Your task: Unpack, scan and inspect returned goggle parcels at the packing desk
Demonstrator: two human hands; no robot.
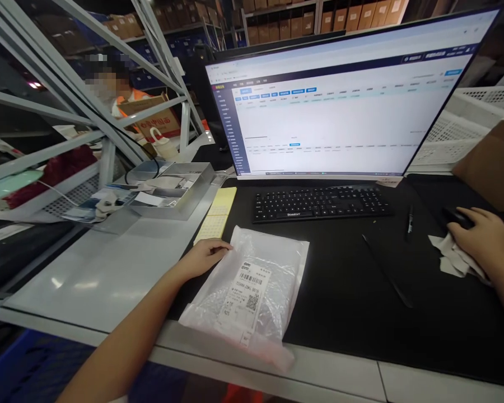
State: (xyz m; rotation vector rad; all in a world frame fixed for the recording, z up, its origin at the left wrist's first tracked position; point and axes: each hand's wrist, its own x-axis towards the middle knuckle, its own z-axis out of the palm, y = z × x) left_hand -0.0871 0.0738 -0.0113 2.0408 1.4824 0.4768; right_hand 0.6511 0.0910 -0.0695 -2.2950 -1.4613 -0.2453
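A white plastic mailing bag (282, 268) lies at the front edge of the desk, its lower end overhanging slightly. On it is a printed shipping label (246, 299) with a barcode and a QR code. My left hand (205, 257) is at the bag's upper left edge, fingers closed together on that edge. To the far right, my right hand (485, 238) is wrapped over a black computer mouse (461, 217). Crumpled pale paper (451, 263) lies under that hand. Ahead stand a black keyboard (319, 202) and a lit monitor (331, 123) showing a table-like page.
Yellow slips (217, 215) lie left of the keyboard. A pen (410, 223) and a thin dark strip (386, 271) are on the black mat (340, 313). A grey tray (195, 193) holds papers. A person (128, 98) is behind the metal frame. A cardboard box (491, 162) stands right.
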